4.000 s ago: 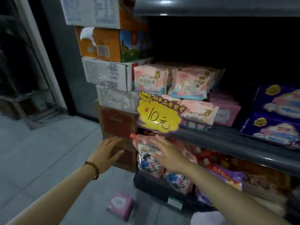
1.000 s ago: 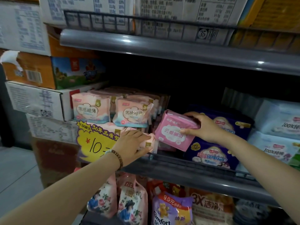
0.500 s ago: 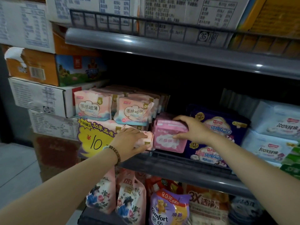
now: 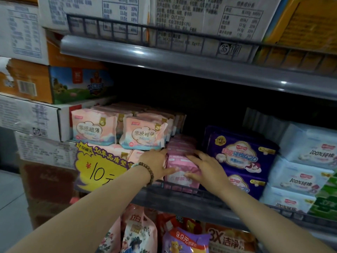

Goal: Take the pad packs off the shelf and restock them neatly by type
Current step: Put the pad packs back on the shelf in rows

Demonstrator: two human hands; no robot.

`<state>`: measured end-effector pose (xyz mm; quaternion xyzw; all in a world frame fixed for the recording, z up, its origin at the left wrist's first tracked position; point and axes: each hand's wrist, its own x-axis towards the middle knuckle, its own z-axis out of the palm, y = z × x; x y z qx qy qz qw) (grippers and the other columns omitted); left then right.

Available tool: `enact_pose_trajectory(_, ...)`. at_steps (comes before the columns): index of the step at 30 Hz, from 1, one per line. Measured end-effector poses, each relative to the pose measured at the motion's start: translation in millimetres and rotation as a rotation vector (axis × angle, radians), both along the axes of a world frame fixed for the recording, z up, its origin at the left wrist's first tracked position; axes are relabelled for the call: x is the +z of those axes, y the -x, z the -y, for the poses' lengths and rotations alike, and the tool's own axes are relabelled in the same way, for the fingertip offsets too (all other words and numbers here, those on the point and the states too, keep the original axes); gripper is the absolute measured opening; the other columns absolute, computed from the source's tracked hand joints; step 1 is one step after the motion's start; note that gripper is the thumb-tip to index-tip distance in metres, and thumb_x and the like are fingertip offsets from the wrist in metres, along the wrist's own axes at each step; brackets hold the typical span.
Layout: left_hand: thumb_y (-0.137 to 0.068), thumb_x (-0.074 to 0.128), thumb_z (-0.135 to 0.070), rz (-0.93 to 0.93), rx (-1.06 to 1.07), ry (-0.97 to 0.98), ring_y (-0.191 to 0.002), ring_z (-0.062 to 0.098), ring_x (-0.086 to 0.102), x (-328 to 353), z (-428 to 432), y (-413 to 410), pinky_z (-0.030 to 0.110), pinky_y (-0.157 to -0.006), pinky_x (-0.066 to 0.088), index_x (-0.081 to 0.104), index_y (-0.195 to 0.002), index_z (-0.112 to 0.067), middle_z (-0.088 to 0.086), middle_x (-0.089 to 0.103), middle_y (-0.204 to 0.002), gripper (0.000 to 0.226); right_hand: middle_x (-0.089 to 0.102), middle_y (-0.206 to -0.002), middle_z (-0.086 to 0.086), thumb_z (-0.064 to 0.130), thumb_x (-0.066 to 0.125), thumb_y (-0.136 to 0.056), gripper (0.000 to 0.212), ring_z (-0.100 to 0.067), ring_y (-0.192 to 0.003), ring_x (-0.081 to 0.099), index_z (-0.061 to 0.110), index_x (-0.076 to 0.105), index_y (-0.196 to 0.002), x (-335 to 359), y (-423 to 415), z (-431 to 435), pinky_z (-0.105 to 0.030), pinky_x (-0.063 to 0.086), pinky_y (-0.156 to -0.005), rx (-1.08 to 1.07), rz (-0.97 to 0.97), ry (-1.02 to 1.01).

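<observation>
A row of pink pad packs (image 4: 179,162) stands in the middle shelf, between peach pad packs (image 4: 94,129) on the left and purple pad packs (image 4: 240,152) on the right. My left hand (image 4: 156,166), with a bead bracelet at the wrist, lies flat against the left side of the front pink pack. My right hand (image 4: 206,168) rests with straight fingers on the pack's front and right side. White pad packs (image 4: 308,152) are stacked further right.
A yellow price sign (image 4: 98,167) hangs at the shelf front, left of my hands. Cardboard boxes (image 4: 45,84) are stacked left of the shelf and on the upper shelf (image 4: 182,64). Detergent bags (image 4: 138,232) hang below. A wire rail (image 4: 209,195) edges the shelf.
My right hand has set the pink pack into the row and let go of its grip. Both hands now press flat on either side of it. The left hand moved right from the peach pack.
</observation>
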<state>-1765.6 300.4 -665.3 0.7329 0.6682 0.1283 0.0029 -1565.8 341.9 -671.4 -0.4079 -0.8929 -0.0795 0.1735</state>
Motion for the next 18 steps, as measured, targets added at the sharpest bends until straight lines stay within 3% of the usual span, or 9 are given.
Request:
enact_pose_trajectory(4,-0.084,0.054,-0.062,0.106,-0.031,0.113,-0.115,0.025,0.055,-2,-20,2,0.036,-0.096,0.046,0.029,-0.144,-0.016,0.006,0.054,-0.133,0.08,0.051,-0.14,-0.002,0.049,0.062,-0.087,0.065,-0.022,-0.129,0.047,0.02,0.044,-0.143,-7,-1,-8,-0.032,0.032,-0.106,0.004,0.045,-0.059)
enact_pose_trajectory(7,-0.085,0.057,-0.057,0.172,-0.076,0.145,-0.117,0.024,0.054,2,-28,0,0.035,-0.099,0.045,0.024,-0.147,-0.019,0.006,0.052,-0.137,0.079,0.071,-0.106,-0.003,0.05,0.084,-0.06,0.066,-0.021,-0.092,0.069,0.016,0.069,-0.114,-13,-3,-16,-0.032,0.053,-0.078,-0.005,0.065,-0.197)
enact_pose_trajectory(10,-0.089,0.052,-0.054,0.132,-0.069,0.111,-0.117,0.026,0.054,6,-31,-4,0.032,-0.095,0.046,0.019,-0.149,-0.018,0.008,0.051,-0.137,0.077,0.074,-0.089,0.001,0.052,0.09,-0.043,0.068,-0.016,-0.073,0.071,0.019,0.074,-0.1,-11,6,-18,-0.027,0.055,-0.063,-0.044,0.061,-0.231)
enact_pose_trajectory(12,-0.091,0.049,-0.055,0.09,-0.052,0.097,-0.117,0.027,0.054,6,-30,-4,0.03,-0.092,0.045,0.014,-0.151,-0.019,0.009,0.051,-0.138,0.079,0.073,-0.093,0.0,0.05,0.091,-0.046,0.068,-0.018,-0.078,0.071,0.019,0.073,-0.104,-12,5,-20,-0.03,0.055,-0.066,-0.044,0.064,-0.211)
enact_pose_trajectory(14,-0.09,0.048,-0.057,0.059,-0.054,0.098,-0.117,0.027,0.055,3,-27,-4,0.031,-0.092,0.047,0.01,-0.152,-0.019,0.01,0.05,-0.139,0.082,0.07,-0.108,-0.002,0.049,0.086,-0.058,0.07,-0.021,-0.094,0.068,0.021,0.065,-0.118,-14,-1,-17,-0.036,0.054,-0.081,-0.014,0.097,-0.189)
enact_pose_trajectory(16,-0.089,0.05,-0.057,0.015,-0.051,0.057,-0.114,0.025,0.056,1,-23,-4,0.031,-0.091,0.048,0.012,-0.152,-0.02,0.008,0.052,-0.137,0.082,0.062,-0.124,-0.001,0.05,0.079,-0.068,0.077,-0.022,-0.114,0.06,0.022,0.052,-0.134,-18,-10,-12,-0.041,0.041,-0.103,0.021,0.142,-0.18)
enact_pose_trajectory(18,-0.09,0.051,-0.054,-0.058,-0.056,-0.013,-0.111,0.022,0.057,-2,-15,-2,0.031,-0.088,0.048,0.018,-0.15,-0.022,0.005,0.053,-0.134,0.076,0.056,-0.133,-0.001,0.05,0.076,-0.072,0.083,-0.021,-0.124,0.053,0.023,0.041,-0.143,-18,-14,-10,-0.04,0.026,-0.111,0.027,0.159,-0.185)
